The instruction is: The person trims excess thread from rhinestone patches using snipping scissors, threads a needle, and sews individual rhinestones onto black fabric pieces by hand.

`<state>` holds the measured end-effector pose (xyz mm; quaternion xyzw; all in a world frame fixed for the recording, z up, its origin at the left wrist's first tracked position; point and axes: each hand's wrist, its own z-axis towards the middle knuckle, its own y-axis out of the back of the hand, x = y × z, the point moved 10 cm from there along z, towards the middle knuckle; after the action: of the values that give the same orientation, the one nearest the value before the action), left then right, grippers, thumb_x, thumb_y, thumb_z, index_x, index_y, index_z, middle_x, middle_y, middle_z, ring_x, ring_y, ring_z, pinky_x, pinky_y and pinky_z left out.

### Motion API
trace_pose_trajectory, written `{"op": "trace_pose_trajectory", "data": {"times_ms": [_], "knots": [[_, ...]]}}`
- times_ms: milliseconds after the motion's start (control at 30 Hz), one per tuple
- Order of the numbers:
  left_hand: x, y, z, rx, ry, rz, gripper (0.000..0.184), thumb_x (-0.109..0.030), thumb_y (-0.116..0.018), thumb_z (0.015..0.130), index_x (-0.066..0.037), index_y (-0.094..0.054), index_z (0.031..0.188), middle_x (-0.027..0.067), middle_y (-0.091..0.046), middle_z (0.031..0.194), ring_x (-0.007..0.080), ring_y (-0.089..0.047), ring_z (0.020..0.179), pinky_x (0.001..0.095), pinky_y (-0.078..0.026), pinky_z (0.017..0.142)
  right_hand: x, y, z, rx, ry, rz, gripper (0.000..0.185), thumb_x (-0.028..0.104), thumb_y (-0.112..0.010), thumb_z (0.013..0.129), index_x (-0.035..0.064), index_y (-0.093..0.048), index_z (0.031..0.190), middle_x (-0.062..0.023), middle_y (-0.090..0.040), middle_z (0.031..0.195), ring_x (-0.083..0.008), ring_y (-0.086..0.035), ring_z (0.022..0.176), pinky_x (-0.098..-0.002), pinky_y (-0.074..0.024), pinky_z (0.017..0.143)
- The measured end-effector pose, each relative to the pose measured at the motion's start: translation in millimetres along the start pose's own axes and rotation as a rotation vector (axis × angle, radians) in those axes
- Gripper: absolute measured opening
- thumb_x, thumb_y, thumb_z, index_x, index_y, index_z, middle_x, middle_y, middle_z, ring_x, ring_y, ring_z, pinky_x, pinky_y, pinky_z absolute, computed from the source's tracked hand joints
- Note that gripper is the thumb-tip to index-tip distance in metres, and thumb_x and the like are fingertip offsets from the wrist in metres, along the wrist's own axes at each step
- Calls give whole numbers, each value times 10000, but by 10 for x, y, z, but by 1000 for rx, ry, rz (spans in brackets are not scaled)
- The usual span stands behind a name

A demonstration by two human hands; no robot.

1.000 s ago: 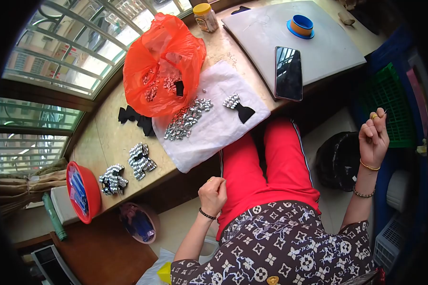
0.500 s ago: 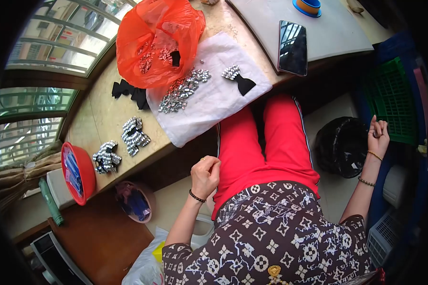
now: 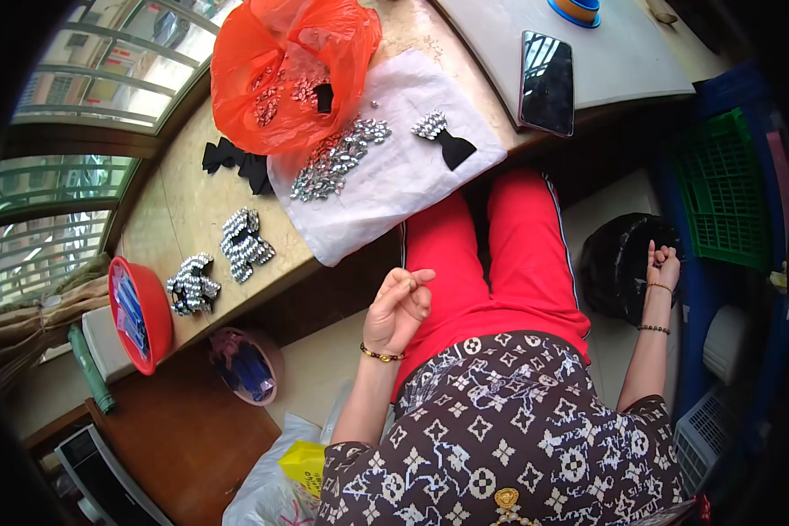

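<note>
Black cloth bow with silver gems (image 3: 451, 145), away from both hands.
Left hand (image 3: 399, 311): half curled, looks empty. Right hand (image 3: 662, 266): partly curled; can't tell if it holds anything. Tugging the white cloth (image 3: 394, 186) under the bow could spill the loose silver gems (image 3: 337, 162).

Left hand (image 3: 397, 309) and right hand (image 3: 663, 266), well apart, have curled fingers.

Top edge crops red bag (image 3: 294, 96) and blue-orange dish (image 3: 576, 10)
</note>
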<state>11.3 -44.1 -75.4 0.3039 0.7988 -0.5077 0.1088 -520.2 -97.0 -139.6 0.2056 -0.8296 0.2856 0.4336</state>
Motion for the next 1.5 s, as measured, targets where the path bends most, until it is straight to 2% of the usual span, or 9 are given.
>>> {"op": "trace_pose_trajectory", "data": {"times_ms": [100, 433, 567, 667, 733, 900, 967, 1233, 1500], "knots": [[-19, -168, 55, 158, -43, -398, 126, 8, -491, 842, -7, -535, 959, 149, -582, 988, 195, -584, 709, 258, -504, 619, -169, -175, -204, 31, 0, -188, 198, 244, -486, 913, 55, -494, 857, -2, -452, 667, -50, -337, 444, -237, -388, 578], [114, -177, 72, -42, 91, 63, 306, 42, -502, 831, 42, -440, 1130, 172, -556, 1049, 193, -587, 811, 249, -508, 707, -904, -1984, -1776, 757, -180, -602, 176, 215, -522, 893, 40, -537, 909, 19, -440, 650, -41, -347, 490, -182, -365, 437], [-138, -315, 29, -103, -167, 610, 430, 56, -515, 823, 47, -371, 1229, 183, -501, 1147, 188, -587, 829, 246, -506, 715, -854, -2322, -2204, 987, -179, -604, 119, 159, -506, 893, 43, -524, 873, 12, -454, 653, -52, -374, 515, -182, -365, 443], [99, -873, 144, 99, -143, 523, 518, 60, -518, 823, 24, -312, 1297, 167, -426, 1240, 170, -575, 829, 239, -499, 716, -868, -2581, -2635, 1152, -227, -655, 114, 141, -483, 901, 39, -519, 863, 3, -480, 670, -59, -408, 545, -171, -380, 479], [340, -1155, 199, 226, -30, 345, 379, 35, -531, 826, 17, -451, 1197, 109, -540, 1068, 117, -537, 697, 203, -468, 627, -709, -2812, -2905, 1306, -83, -512, 109, 117, -451, 910, 33, -507, 869, -6, -492, 678, -63, -403, 507, -174, -363, 450], [371, -751, 191, 321, 120, 466, 179, -8, -556, 833, 27, -576, 1007, 45, -579, 812, 76, -481, 600, 170, -402, 548, -338, -2726, -2391, 1043, -190, -351, 106, 137, -449, 927, 57, -491, 872, 4, -466, 651, -38, -305, 433, -172, -307, 404], [154, -564, 125, 134, 105, 628, 97, -13, -529, 840, 17, -621, 838, 18, -536, 669, 82, -429, 535, 160, -344, 527, -239, -2499, -1985, 789, -201, -217, 129, 169, -435, 939, 65, -489, 884, 18, -437, 639, -27, -259, 410, -164, -285, 389], [-290, 47, -51, 10, -149, 1348, 92, -6, -568, 789, 3, -633, 724, 24, -509, 673, 107, -412, 599, 205, -329, 546, 106, -1344, -626, 384, -253, 182, 60, 101, -461, 925, 51, -494, 922, 10, -447, 691, -36, -309, 465, -173, -291, 452], [-358, 96, -53, 13, -245, 1413, 73, 0, -585, 761, 2, -629, 702, 38, -504, 732, 117, -403, 649, 218, -324, 566, 32, -568, 33, 371, -289, 311, 59, 86, -458, 923, 47, -477, 882, -3, -464, 695, -46, -317, 464, -178, -306, 462]]}}
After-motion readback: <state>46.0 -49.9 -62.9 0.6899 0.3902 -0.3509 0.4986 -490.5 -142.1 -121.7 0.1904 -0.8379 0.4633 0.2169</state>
